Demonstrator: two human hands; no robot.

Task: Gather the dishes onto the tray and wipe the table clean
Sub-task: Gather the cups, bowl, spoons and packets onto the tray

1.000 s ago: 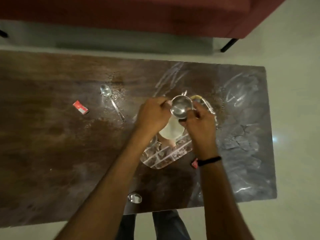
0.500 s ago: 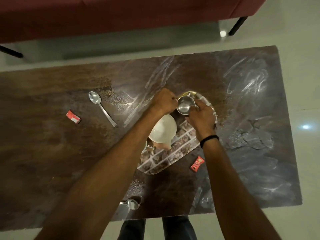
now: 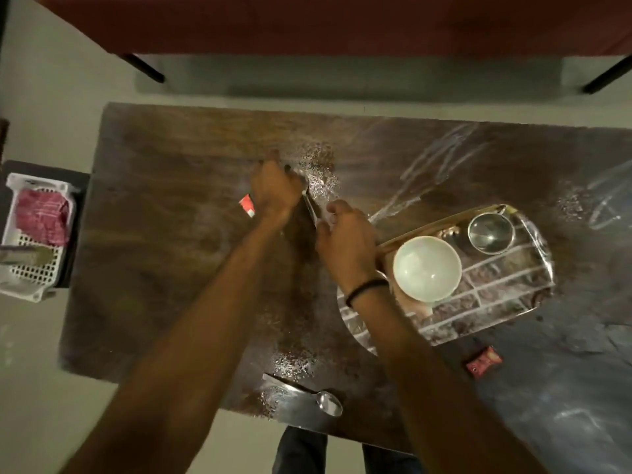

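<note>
On dark, crumb-strewn table left of tray, pinches far spoon near its bowl with left hand, curls right hand at handle tip, hold unclear; thin steel, likely light, stiff, slippery, best lifted by mid-handle.

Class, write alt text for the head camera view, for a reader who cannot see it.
Seen from above, a person's left hand grips a spoon on a smeared wooden table, the right hand at its handle. To the right, a tray holds a white bowl and steel cup; a second spoon lies at the near edge.
</note>
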